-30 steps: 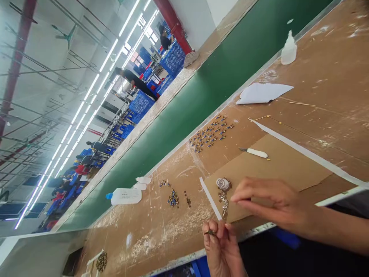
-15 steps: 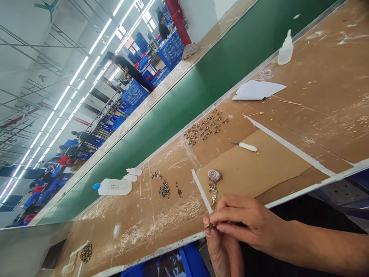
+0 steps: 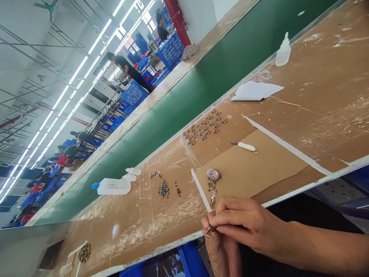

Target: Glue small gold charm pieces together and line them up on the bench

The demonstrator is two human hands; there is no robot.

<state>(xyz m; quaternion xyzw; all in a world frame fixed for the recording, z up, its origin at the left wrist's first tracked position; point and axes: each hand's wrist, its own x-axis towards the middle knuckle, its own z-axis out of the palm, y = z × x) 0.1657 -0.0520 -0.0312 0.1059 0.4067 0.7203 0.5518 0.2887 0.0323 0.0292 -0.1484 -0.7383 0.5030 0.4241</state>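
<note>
Brown table (image 3: 317, 96) holds tiny parts (image 3: 203, 129) and a small knife (image 3: 243, 146). At its edge, left hand (image 3: 223, 250) and right hand (image 3: 249, 225) both pinch 1 tiny metal piece (image 3: 210, 229).

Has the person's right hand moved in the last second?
Yes. The right hand left its spot beside the round disc and drew back to the near edge of the table, where it meets the left hand on a small piece.
</note>
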